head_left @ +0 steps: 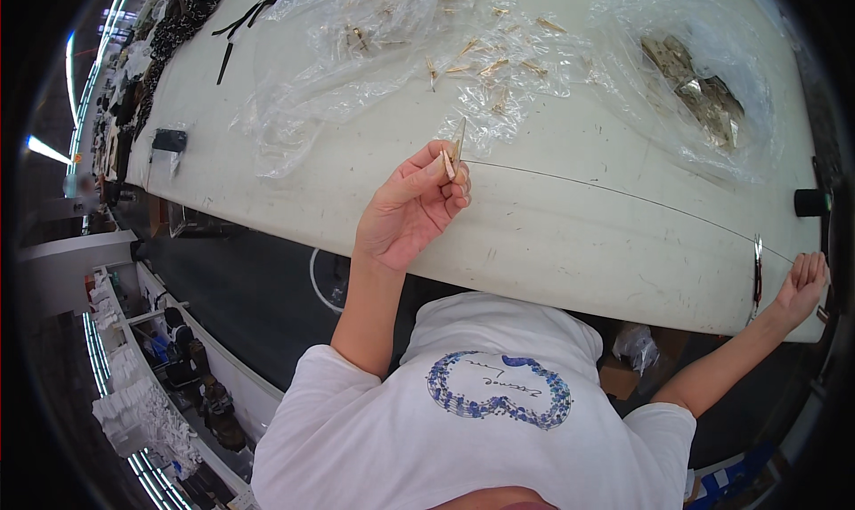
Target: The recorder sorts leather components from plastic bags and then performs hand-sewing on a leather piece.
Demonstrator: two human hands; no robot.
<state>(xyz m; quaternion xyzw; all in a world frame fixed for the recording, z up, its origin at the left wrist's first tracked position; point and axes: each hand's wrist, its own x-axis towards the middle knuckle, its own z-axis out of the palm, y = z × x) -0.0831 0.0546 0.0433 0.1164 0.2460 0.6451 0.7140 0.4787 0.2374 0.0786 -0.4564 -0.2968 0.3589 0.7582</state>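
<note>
My left hand (405,216) is raised at the near edge of the table and pinches a small gold pointed ornament (458,145) between thumb and fingers. A thin dark thread (623,195) stretches from this ornament across to the far right. There my right hand (804,283) is closed, gripping the thread's other end; whether a needle is in it cannot be made out. Thread snips (757,274) lie just left of my right hand. Ahead of my left hand, several similar gold ornaments (494,66) rest on small clear plastic bags (485,122).
Large clear plastic bags (303,109) spread over the pale table (570,252); one bag at right holds a brownish-gold bundle (695,87). A dark spool (810,203) stands at the right edge. A small black item (169,140) sits left, near dark patterned fabric (183,24).
</note>
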